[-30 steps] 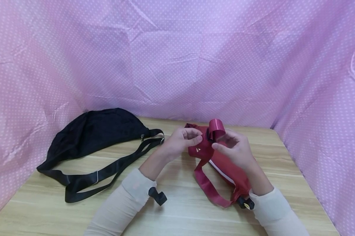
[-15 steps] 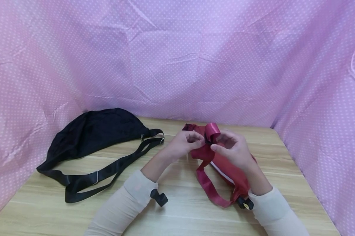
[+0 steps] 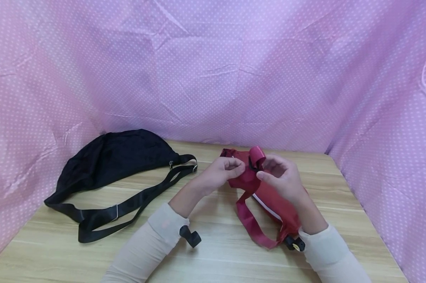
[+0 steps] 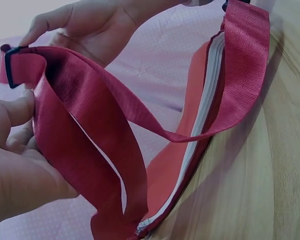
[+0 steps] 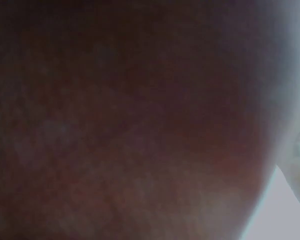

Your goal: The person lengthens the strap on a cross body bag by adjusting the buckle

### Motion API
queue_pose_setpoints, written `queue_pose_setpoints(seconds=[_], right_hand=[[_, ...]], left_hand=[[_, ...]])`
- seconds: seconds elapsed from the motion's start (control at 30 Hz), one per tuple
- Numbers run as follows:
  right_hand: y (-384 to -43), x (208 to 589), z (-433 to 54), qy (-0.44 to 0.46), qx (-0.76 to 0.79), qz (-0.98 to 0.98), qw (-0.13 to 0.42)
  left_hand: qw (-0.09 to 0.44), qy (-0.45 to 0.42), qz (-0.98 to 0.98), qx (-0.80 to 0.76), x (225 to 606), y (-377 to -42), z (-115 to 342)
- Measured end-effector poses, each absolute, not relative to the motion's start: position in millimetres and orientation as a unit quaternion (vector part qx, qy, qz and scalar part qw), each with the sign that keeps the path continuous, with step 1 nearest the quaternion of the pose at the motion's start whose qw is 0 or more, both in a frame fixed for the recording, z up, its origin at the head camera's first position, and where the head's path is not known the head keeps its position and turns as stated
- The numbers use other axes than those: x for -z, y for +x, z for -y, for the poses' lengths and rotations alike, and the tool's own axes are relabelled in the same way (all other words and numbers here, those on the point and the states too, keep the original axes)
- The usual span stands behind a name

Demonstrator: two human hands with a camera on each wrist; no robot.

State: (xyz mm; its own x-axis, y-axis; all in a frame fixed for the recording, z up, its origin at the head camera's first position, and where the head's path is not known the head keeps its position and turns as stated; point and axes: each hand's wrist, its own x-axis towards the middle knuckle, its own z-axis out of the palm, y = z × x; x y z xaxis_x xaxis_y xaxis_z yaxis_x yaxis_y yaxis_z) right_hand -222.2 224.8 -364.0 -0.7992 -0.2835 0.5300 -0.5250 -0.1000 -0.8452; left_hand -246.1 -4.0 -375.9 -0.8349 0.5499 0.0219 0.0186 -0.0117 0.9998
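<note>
A red waist bag [image 3: 281, 202] with a white zip [image 4: 205, 95] lies on the right of the table, its red strap [image 4: 75, 120] raised in a fold above it. My left hand [image 3: 214, 175] pinches the strap between thumb and fingers, just left of a black strap slider [image 3: 252, 164]. From the other side my right hand [image 3: 283, 179] pinches the strap at the slider. A short loop of red webbing [image 3: 257, 154] stands up out of the slider. Blurred dark skin fills most of the right wrist view, hiding the work there.
A black waist bag [image 3: 117, 159] lies at the left, its black strap [image 3: 138, 202] looped toward the front. A black buckle [image 3: 294, 243] sits by the right cuff. Pink dotted cloth [image 3: 213, 70] hangs around the wooden table [image 3: 227, 255].
My left hand has shifted slightly right, closer to the slider. The webbing loop standing above the slider has narrowed and dipped a little. The black bag has stayed in place.
</note>
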Motion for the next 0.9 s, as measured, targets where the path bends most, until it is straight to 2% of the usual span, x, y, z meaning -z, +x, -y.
queue_pose_setpoints(seconds=[0.13, 0.27, 0.5, 0.73, 0.9], right_hand=[[-220.6, 362.8, -226.8, 0.288, -0.684, 0.662, 0.102], [-220.7, 362.9, -227.1, 0.287, -0.681, 0.668, 0.091], [-222.5, 365.5, -225.1, 0.323, -0.663, 0.673, 0.048], [-221.3, 365.6, -224.5, 0.298, -0.658, 0.688, 0.07], [-220.9, 364.8, -223.7, 0.285, -0.673, 0.678, 0.087]], left_hand=[[0.23, 0.206, -0.626, -0.716, 374.4, -244.9, 6.1], [0.249, 0.205, -0.568, -0.757, 372.0, -243.3, 6.5], [0.218, 0.182, -0.553, -0.783, 371.4, -242.0, 2.1], [0.178, 0.161, -0.592, -0.769, 371.5, -240.4, -2.2], [0.191, 0.187, -0.597, -0.756, 367.6, -239.6, 3.7]])
